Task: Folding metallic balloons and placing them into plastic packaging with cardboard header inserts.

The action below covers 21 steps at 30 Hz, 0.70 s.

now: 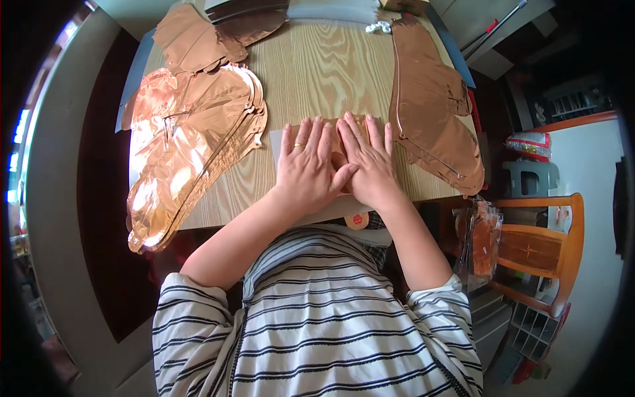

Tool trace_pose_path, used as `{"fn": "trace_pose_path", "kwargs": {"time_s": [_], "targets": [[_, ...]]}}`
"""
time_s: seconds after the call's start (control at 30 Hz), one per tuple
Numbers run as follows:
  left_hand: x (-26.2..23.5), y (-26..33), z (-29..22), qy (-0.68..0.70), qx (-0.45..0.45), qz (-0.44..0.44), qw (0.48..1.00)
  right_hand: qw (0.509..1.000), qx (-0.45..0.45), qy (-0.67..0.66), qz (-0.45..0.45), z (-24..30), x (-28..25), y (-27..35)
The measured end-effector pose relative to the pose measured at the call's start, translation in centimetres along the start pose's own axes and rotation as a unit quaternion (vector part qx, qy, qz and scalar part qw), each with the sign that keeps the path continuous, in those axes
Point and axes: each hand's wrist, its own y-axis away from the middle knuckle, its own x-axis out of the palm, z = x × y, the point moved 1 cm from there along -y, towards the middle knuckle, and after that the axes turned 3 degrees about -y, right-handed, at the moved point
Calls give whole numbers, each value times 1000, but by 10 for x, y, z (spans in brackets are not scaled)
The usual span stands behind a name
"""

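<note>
Both my hands lie flat, side by side, at the near edge of the table. My left hand [306, 162], a ring on one finger, has its fingers stretched out and pointing away from me. Beside it my right hand [372, 164] is also flat, and the thumbs meet or nearly meet. Under the palms is a copper-coloured foil piece [337, 145], mostly hidden, on a pale sheet [276, 144]. To the left lies a shiny pile of flat copper foil shapes [182, 129], like uninflated foil balloons. A similar foil pile [426, 99] rests to the right.
More copper foil [188, 41] lies at the far left of the wood-grain table [317, 73]. Clear plastic film [331, 10] and a small white object [378, 27] are at the back. A wooden chair [572, 245] stands right, near clear bags of copper foil [486, 241].
</note>
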Motion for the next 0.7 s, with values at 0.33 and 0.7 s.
{"fn": "trace_pose_path", "kwargs": {"time_s": [0.33,0.7], "targets": [[-18,40,34,-80,-16,67,994,1000,11,-16,-15,3,-1,-1],[-29,0,23,-9,57,54,997,1000,12,-7,6,2,-2,0]]}}
